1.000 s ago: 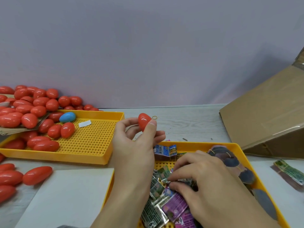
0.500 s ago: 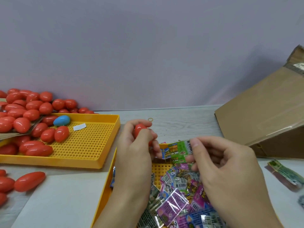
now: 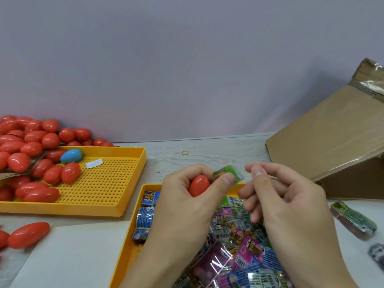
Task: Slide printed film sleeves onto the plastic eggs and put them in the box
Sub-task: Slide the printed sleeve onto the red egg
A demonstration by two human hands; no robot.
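One glossy red plastic egg (image 3: 199,185) cupped in the left hand (image 3: 182,204), thumb pinching a crinkly green film sleeve (image 3: 227,175), right hand (image 3: 288,204) loosely curled, holding nothing, over a yellow perforated tray (image 3: 133,244).

The plastic egg (image 3: 198,185) in the left hand (image 3: 182,206) is a glossy orange-red, and the film sleeve (image 3: 227,175) pinched beside it is bright green with a yellow printed patch. The heap of eggs (image 3: 27,140) at the left is the same orange-red, save one sky-blue egg (image 3: 71,155). Both perforated trays, the far tray (image 3: 124,183) and the near tray (image 3: 133,242), are yellow-orange with a regular grid of small holes. The loose sleeves (image 3: 245,248) show magenta, purple, blue and green prints with white barcode panels. The cardboard box (image 3: 332,152) is plain brown. The desk (image 3: 218,154) is pale grey with a faint wood grain, and the wall (image 3: 187,69) is a flat lavender-grey.
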